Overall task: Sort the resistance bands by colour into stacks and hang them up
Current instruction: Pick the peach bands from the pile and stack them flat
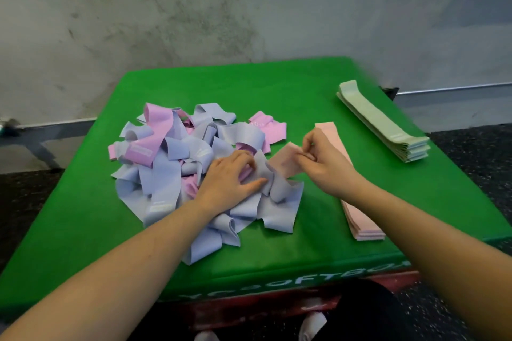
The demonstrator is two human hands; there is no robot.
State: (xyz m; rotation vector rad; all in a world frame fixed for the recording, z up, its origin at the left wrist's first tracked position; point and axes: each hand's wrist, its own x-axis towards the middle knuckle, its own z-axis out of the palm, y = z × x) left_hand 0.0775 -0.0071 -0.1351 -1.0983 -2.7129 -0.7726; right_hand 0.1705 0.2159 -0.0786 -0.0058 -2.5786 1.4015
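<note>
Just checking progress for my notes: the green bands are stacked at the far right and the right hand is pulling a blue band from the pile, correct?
Not quite: the head view shows the right hand pinching a peach-pink band, not blue. The green stack does sit far right.

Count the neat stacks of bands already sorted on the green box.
2: a green stack near the far right corner, and a pale pink stack at the right, partly hidden by the right arm.

Soft, even indoor light, fairly bright, with only faint shadows and no glare. The wide lens bends the edges, and the whole picture is slightly blurred.
</note>
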